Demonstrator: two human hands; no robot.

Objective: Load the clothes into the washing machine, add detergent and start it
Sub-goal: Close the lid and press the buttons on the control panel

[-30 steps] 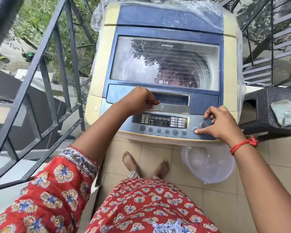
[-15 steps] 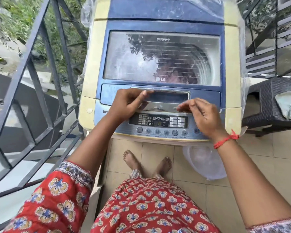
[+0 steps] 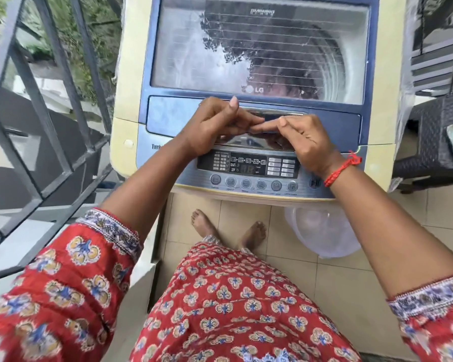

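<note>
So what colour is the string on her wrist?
Red. The wrist thread sits on the right hand side, clearest in the head view.

A floor of pale beige tiles (image 3: 351, 296) with thin grout lines carries everything on this balcony. A top-loading washing machine (image 3: 126, 74), cream-sided with a blue lid, stands on the tiles beside a dark metal railing (image 3: 63, 74). Two bare feet (image 3: 228, 231) are planted side by side on the floor just in front of the machine, partly covered by the hem of a red patterned garment. A translucent plastic tub (image 3: 324, 231) rests on the tiles to the right of the feet, its far edge tucked under the machine's front overhang. A dark wicker stool (image 3: 429, 142) stands on the floor just beside the machine at right.
</note>
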